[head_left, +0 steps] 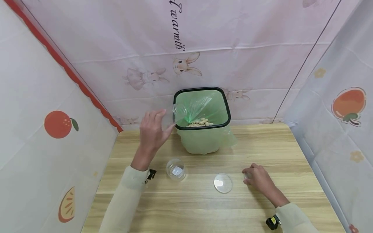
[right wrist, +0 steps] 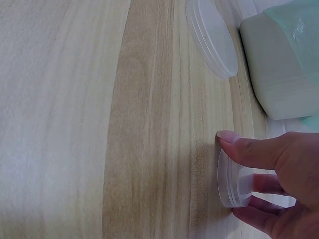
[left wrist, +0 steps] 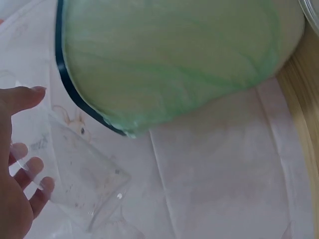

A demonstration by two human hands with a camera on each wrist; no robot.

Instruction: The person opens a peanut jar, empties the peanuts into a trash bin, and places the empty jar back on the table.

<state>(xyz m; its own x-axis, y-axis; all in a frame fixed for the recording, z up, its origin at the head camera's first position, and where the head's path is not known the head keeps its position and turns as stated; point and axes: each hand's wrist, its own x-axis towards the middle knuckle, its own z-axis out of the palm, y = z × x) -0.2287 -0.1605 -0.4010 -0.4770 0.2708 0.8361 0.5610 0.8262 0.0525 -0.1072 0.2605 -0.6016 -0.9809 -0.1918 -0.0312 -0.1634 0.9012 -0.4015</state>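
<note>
My left hand [head_left: 152,132] grips a clear plastic jar [head_left: 179,111] that is tipped on its side, mouth toward the bin, over the left rim of the bin [head_left: 204,127]. Unshelled peanuts [head_left: 201,122] lie inside the bin's green bag. In the left wrist view, the jar [left wrist: 84,174] looks transparent between thumb and fingers. At the right of the table, my right hand [head_left: 258,179] pinches a small round clear lid [right wrist: 234,181] by its edge, close to the wood. A second clear lid [head_left: 222,183] lies flat to the left of that hand.
Another clear jar [head_left: 176,170] stands on the wooden table [head_left: 198,210], in front of the bin and right of my left forearm. Printed cloth walls [head_left: 145,42] close off the back and both sides. The bag's loose edge [head_left: 228,139] hangs over the bin's right side.
</note>
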